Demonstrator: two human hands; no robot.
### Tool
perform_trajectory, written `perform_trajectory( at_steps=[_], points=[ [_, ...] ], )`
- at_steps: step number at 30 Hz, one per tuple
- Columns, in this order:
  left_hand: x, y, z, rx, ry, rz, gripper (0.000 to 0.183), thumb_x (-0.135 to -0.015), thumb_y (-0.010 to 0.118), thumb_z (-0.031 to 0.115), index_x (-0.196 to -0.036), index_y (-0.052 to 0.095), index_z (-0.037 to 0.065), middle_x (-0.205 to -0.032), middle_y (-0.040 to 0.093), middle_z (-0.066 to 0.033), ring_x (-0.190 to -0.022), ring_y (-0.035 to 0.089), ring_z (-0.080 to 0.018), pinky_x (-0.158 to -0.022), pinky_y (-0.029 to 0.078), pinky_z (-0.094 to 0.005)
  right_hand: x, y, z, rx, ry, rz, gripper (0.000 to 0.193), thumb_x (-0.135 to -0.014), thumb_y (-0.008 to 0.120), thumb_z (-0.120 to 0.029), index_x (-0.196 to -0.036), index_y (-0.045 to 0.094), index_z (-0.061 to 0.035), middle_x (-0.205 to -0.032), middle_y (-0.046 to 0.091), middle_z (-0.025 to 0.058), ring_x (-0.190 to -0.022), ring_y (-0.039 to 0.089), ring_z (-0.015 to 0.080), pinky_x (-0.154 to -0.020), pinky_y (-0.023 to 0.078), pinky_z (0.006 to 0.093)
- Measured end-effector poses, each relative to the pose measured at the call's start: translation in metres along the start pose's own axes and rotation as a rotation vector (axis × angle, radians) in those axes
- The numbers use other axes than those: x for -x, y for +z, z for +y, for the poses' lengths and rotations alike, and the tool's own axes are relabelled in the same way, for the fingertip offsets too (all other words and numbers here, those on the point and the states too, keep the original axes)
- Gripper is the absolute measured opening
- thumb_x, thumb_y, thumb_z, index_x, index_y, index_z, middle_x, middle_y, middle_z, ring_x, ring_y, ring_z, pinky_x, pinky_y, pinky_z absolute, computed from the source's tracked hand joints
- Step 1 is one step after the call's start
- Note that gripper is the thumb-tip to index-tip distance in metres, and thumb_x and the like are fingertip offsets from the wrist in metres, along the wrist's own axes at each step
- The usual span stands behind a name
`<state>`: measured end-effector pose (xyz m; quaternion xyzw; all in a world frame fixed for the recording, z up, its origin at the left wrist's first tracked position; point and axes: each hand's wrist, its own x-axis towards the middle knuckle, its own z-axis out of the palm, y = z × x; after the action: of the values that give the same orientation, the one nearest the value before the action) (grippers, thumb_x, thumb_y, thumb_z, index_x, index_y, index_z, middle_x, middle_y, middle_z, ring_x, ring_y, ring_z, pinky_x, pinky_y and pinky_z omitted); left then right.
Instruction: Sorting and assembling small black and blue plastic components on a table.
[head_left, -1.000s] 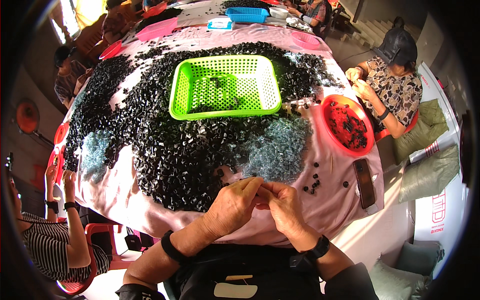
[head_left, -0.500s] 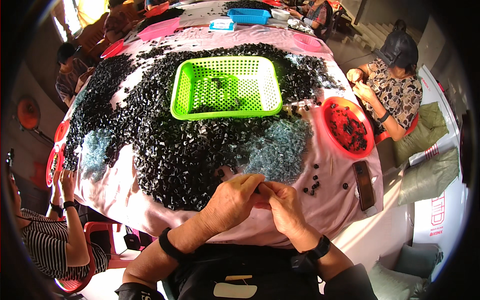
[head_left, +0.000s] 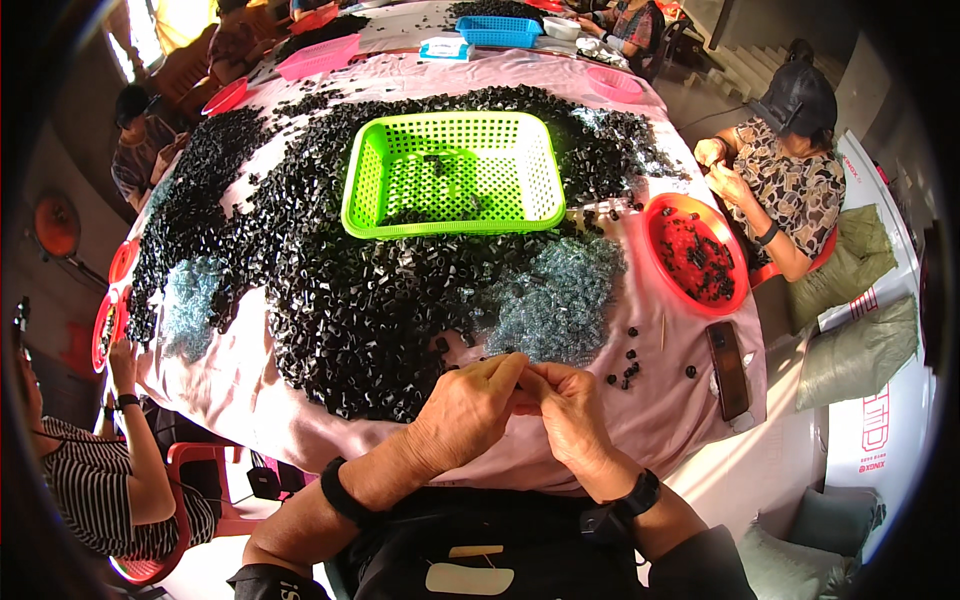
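My left hand and my right hand meet at the fingertips above the near edge of the table. Both are closed in a pinch, and the fingers hide almost all of what is between them; only a small dark bit seems to show. Just beyond them spreads a heap of small black plastic pieces. A pile of small clear bluish pieces lies past my right hand. A few loose black pieces are scattered on the cloth to its right.
A green perforated basket stands on the heap, with a few black pieces inside. At the right are a red tray of black pieces, a phone and a thin stick. Other people sit around the pink cloth.
My hands stay together in nearly the same place, with small shifts of the fingers. At the left, the hands of the person in stripes have moved slightly.
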<state>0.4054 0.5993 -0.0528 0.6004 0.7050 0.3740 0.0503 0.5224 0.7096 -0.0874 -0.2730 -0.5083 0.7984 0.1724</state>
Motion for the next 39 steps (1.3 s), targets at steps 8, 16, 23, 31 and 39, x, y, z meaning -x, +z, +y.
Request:
perform_trajectory(
  at_steps=[8, 16, 23, 31, 39],
  points=[
    [0.000, 0.004, -0.004, -0.015, 0.037, 0.059, 0.045, -0.077, 0.073, 0.001, -0.118, 0.054, -0.004, -0.087, 0.066, -0.0154, -0.078, 0.069, -0.0335, -0.065, 0.057, -0.0386, -0.001, 0.003, -0.003, -0.145, 0.031, 0.015, 0.018, -0.097, 0.063, -0.013, -0.103, 0.070, 0.0035, -0.090, 0.071, 0.0068, -0.076, 0.069, 0.0134, -0.071, 0.060, 0.0276],
    [-0.008, -0.002, -0.004, 0.012, -0.063, -0.034, 0.045, -0.077, 0.076, 0.008, -0.117, 0.056, -0.001, -0.086, 0.065, -0.0127, -0.078, 0.069, -0.0312, -0.065, 0.056, -0.0371, 0.001, 0.001, -0.008, -0.168, 0.009, 0.014, 0.018, -0.098, 0.060, -0.010, -0.102, 0.069, 0.0055, -0.092, 0.071, 0.0108, -0.078, 0.070, 0.0144, -0.073, 0.061, 0.0279],
    [-0.007, -0.003, -0.008, -0.061, 0.057, -0.028, 0.030, -0.075, 0.078, 0.015, -0.094, 0.058, 0.003, -0.079, 0.060, -0.0090, -0.069, 0.063, -0.0282, -0.059, 0.053, -0.0373, 0.003, -0.006, 0.001, -0.106, 0.030, -0.024, 0.019, -0.099, 0.060, -0.013, -0.103, 0.070, 0.0030, -0.093, 0.072, 0.0086, -0.077, 0.070, 0.0116, -0.071, 0.059, 0.0255],
    [-0.005, -0.002, -0.008, -0.134, 0.062, -0.036, 0.027, -0.076, 0.077, 0.016, -0.086, 0.056, 0.004, -0.075, 0.059, -0.0088, -0.067, 0.063, -0.0275, -0.056, 0.052, -0.0373, 0.003, -0.010, 0.005, -0.131, 0.091, -0.080, 0.024, -0.102, 0.057, -0.021, -0.106, 0.068, 0.0002, -0.091, 0.072, 0.0075, -0.076, 0.071, 0.0124, -0.071, 0.060, 0.0267],
    [0.004, 0.005, -0.013, -0.080, 0.011, -0.053, 0.025, -0.079, 0.075, 0.016, -0.090, 0.057, 0.003, -0.074, 0.061, -0.0104, -0.065, 0.065, -0.0299, -0.054, 0.053, -0.0384, 0.004, -0.009, 0.002, -0.099, 0.141, -0.145, 0.025, -0.104, 0.052, -0.020, -0.106, 0.066, 0.0007, -0.090, 0.071, 0.0073, -0.078, 0.071, 0.0133, -0.075, 0.061, 0.0287]
  ],
)
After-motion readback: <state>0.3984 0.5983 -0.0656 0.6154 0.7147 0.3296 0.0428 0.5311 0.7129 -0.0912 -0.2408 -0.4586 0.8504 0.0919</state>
